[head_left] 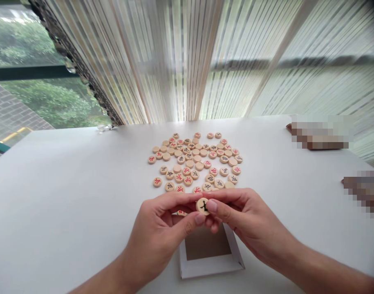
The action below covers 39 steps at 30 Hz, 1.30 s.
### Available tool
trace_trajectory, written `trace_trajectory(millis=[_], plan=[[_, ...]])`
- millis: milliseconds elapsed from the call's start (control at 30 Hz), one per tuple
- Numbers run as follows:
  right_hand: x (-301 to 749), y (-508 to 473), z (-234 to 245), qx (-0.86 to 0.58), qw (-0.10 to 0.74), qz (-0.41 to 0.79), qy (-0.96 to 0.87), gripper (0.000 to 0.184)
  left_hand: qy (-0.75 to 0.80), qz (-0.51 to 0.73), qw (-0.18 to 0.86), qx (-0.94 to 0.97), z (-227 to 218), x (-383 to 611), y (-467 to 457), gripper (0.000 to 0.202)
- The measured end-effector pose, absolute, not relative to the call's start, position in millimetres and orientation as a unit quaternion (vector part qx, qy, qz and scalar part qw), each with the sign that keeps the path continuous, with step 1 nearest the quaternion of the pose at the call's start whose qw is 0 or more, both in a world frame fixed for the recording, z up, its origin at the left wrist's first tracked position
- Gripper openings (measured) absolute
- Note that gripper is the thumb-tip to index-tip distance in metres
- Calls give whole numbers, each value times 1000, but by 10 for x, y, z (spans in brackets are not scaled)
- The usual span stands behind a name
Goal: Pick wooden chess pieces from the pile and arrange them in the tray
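Observation:
A round wooden Chinese chess piece [202, 206] with a black character faces me, held up between both hands. My left hand [162, 228] pinches its left and lower edge with the fingers and thumb. From the other side, my right hand [242, 214] grips it, the thumb lying over part of its face. Below my hands is an open white box [211, 266] with a brown inside; its far part is hidden by my fingers. Beyond them, many more chess pieces [188, 180] lie scattered on the table, some with red or black characters up, others blank side up.
The white table [82, 196] reaches to a window with striped string curtains [180, 61]. Two brown objects, partly pixelated, lie on the right: one farther back [326, 145], one nearer the right edge [358, 190]. Greenery [45, 102] shows through the glass on the left.

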State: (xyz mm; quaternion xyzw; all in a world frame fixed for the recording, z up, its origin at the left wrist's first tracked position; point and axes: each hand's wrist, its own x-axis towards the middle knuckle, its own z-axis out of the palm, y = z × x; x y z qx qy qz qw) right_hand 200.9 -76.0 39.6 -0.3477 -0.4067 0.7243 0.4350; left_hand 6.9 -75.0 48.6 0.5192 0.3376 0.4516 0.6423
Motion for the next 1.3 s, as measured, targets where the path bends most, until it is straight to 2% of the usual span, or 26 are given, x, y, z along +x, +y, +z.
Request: trace_trajectory(millis=[167,333,533,900,1067,1300], plan=[[2002,-762,413,-350,416,750,-377,31,364,442,551,607,425,20,-778,36],[2027,-773,409,-348,398,765,-367,29,357,432,436,704,378,-14,-786,42],[2017,-791,464,-349,391,766,-373,20,308,436,458,711,374,8,-790,53],[2027,-785,488,-355,388,738,-424,24,322,446,436,712,415,38,-793,50],[2037,-797,498,-346,388,743,-421,23,340,444,419,715,419,28,-804,42],[2052,-775,528,-345,388,727,-449,26,367,437,448,689,431,15,-797,36]])
